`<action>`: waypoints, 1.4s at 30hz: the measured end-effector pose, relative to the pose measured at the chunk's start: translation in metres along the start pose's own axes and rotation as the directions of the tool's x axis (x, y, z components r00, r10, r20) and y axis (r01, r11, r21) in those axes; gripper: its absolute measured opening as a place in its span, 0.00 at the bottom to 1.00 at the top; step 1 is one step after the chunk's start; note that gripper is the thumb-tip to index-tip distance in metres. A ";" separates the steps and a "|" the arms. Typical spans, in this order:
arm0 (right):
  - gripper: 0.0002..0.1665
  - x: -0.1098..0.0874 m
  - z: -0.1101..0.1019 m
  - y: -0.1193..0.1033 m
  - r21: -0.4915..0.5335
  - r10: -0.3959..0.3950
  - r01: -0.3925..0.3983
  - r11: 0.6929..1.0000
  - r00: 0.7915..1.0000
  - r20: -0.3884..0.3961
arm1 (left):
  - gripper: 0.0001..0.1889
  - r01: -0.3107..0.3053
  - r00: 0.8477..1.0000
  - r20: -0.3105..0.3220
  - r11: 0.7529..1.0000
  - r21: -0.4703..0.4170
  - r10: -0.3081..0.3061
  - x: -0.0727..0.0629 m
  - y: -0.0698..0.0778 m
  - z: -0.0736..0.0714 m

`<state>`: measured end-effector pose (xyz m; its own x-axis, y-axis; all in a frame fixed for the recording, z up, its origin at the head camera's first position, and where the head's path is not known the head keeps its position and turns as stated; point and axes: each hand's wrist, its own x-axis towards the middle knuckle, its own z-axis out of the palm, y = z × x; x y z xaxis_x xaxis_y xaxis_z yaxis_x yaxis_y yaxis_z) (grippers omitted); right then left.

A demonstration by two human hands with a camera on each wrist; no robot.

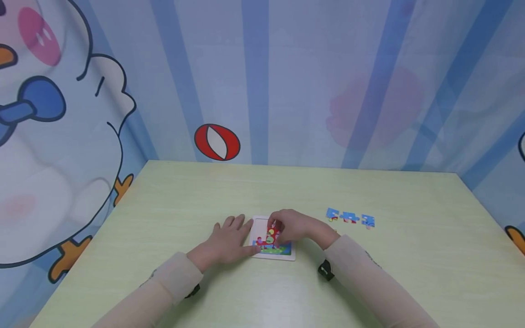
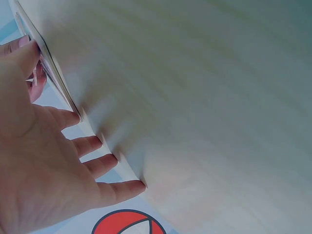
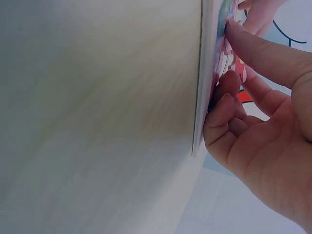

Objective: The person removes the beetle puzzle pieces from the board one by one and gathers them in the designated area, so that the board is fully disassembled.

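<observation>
A small jigsaw puzzle board (image 1: pixel 259 223) with a pale frame lies flat on the table, its lower part filled with a colourful picture. My left hand (image 1: pixel 228 241) lies spread at its left side, with the thumb on the lower left of the board and the other fingertips on the tabletop in the left wrist view. Over the middle of the board, my right hand (image 1: pixel 293 225) pinches a red puzzle piece (image 1: pixel 272 230) between thumb and fingers. The right wrist view has the curled fingers (image 3: pixel 222 122) low against the board's surface, hiding part of the piece.
Three loose blue-and-red puzzle pieces (image 1: pixel 349 217) lie in a row beyond my right wrist. The pale wooden table (image 1: pixel 205 182) ends at a printed cloth backdrop (image 1: pixel 295 91) behind and at the sides. Dark wrist straps (image 1: pixel 326 270) show under both sleeves.
</observation>
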<state>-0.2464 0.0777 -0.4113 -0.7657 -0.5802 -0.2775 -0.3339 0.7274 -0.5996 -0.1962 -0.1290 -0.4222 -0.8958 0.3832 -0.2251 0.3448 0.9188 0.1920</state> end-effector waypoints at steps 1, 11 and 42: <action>0.18 0.000 0.000 0.000 0.007 0.001 -0.001 1.000 1.000 0.002 | 0.43 0.003 1.000 0.002 1.000 0.001 -0.003 0.000 0.000 0.000; 0.08 -0.005 -0.004 0.002 0.070 -0.033 0.032 0.997 0.999 0.009 | 0.43 0.003 1.000 -0.002 1.000 -0.001 -0.003 -0.001 0.000 0.000; 0.09 -0.046 -0.040 0.032 0.148 -0.163 0.170 0.974 0.985 -0.062 | 0.43 0.011 1.000 -0.004 1.000 -0.008 -0.011 0.000 0.001 0.001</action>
<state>-0.2440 0.1424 -0.3882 -0.7337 -0.6671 -0.1291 -0.3746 0.5557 -0.7422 -0.1957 -0.1279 -0.4234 -0.9007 0.3725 -0.2234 0.3325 0.9223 0.1971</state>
